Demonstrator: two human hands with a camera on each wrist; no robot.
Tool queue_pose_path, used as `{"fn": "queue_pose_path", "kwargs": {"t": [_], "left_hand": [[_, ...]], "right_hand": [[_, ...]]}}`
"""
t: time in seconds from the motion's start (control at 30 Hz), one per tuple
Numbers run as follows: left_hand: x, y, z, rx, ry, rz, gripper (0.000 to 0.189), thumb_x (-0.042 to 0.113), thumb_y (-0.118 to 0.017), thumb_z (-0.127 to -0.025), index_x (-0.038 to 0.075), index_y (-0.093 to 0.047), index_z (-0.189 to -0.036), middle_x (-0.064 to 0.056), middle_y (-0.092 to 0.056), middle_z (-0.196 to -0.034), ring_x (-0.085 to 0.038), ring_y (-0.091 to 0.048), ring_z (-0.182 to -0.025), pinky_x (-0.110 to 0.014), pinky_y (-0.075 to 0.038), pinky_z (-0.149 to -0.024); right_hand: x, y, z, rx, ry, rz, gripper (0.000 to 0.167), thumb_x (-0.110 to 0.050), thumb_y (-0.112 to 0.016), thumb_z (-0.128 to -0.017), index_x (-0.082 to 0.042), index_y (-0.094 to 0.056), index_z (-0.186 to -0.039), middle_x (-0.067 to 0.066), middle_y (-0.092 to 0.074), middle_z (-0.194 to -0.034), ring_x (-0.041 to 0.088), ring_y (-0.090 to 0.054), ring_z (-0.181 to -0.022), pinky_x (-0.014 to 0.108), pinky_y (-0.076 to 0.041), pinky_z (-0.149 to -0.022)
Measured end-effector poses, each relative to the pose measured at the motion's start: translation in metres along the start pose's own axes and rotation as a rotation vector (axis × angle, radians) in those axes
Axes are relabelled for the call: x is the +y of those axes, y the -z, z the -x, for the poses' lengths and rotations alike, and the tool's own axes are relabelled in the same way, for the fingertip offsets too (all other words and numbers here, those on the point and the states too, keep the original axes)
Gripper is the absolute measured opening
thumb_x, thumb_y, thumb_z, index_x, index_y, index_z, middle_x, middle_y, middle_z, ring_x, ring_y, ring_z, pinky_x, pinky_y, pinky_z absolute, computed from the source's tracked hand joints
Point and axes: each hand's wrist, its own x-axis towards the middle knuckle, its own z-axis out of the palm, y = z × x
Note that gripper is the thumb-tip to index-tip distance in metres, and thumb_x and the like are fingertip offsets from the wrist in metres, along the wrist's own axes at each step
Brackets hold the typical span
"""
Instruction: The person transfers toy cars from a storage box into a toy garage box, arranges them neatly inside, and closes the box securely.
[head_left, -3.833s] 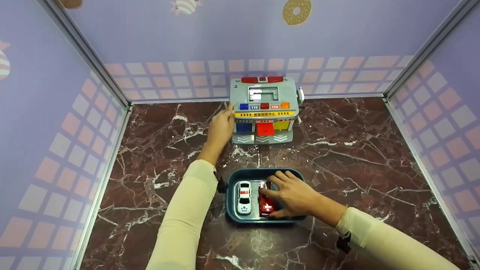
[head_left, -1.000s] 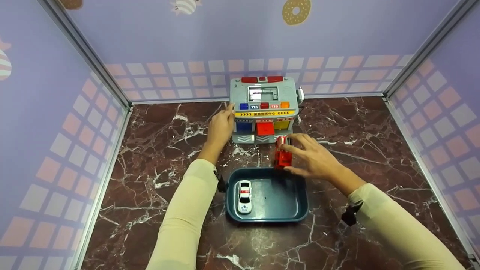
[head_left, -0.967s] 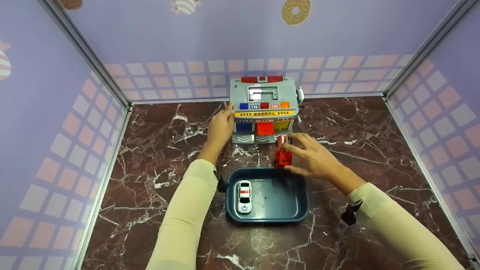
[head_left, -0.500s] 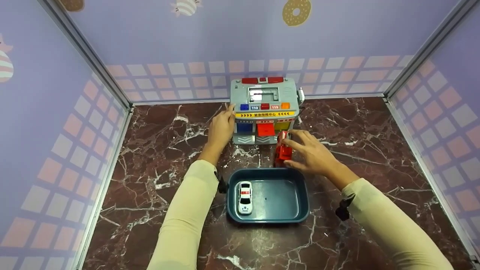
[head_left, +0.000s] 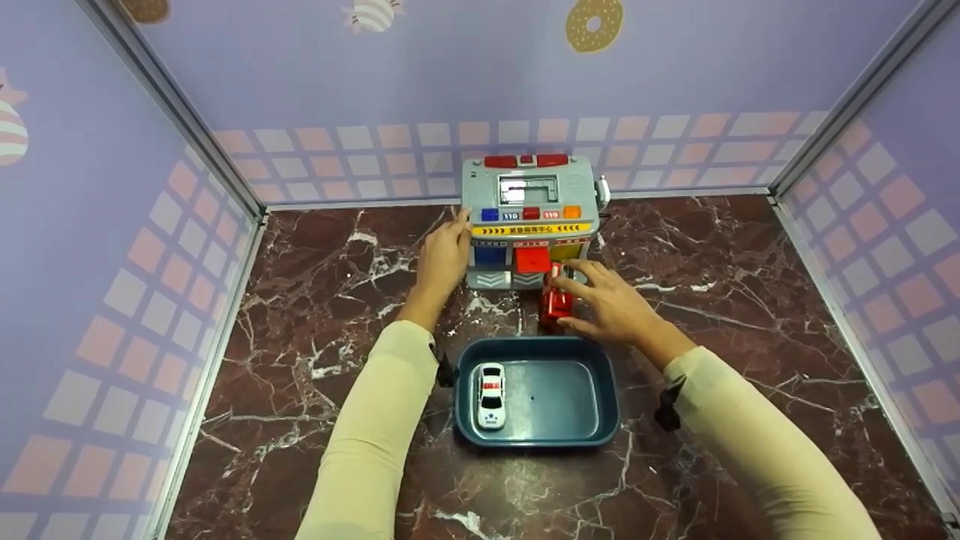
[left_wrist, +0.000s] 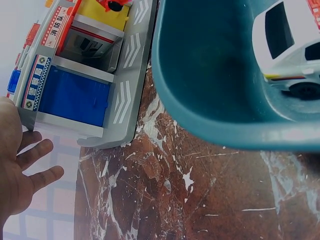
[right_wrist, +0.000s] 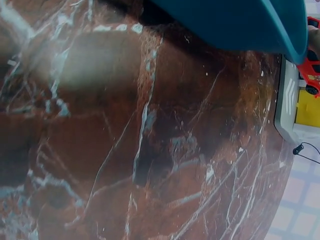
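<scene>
My right hand pinches a red toy fire truck between thumb and fingers, at the front ramp of a grey toy emergency station. The station's middle red door is swung up; the blue door and the yellow door are down. At the station's left side rests my left hand, its fingers spread and holding nothing. A white toy police car lies in the left part of a dark teal tray. Only a sliver of the truck and right hand shows in the right wrist view.
The tray stands just in front of the station on a dark red marbled table. A purple patterned wall rises close behind the station. Side walls with grey metal edges bound the table left and right. A black cord comes off the station's right side.
The right hand took the fire truck out of the tray and carried it forward to the station, then shifted it slightly left toward the middle door. The left hand stays put.
</scene>
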Motion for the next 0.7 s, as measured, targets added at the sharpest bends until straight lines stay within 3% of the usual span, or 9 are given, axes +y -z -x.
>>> {"fn": "queue_pose_path", "kwargs": {"t": [0.3, 0.7], "left_hand": [[-0.001, 0.001, 0.000, -0.003, 0.011, 0.008, 0.041, 0.031, -0.053, -0.118, 0.018, -0.068, -0.154, -0.014, -0.079, -0.134, -0.043, -0.075, -0.125, -0.060, -0.059, -0.103], [0.000, 0.001, 0.001, -0.023, 0.035, 0.001, 0.042, 0.033, -0.053, -0.118, 0.019, -0.066, -0.156, -0.013, -0.077, -0.138, -0.041, -0.074, -0.129, -0.058, -0.058, -0.107]], "right_hand": [[-0.004, -0.010, -0.013, -0.009, 0.028, 0.042, 0.076, -0.051, -0.083, -0.096, -0.017, -0.059, -0.160, 0.027, -0.051, -0.163, 0.051, -0.055, -0.146, 0.068, -0.050, -0.118], [-0.006, -0.019, -0.026, -0.050, 0.031, 0.063, 0.077, -0.055, -0.080, -0.098, -0.021, -0.058, -0.162, 0.028, -0.051, -0.162, 0.050, -0.057, -0.144, 0.065, -0.047, -0.122]]}}
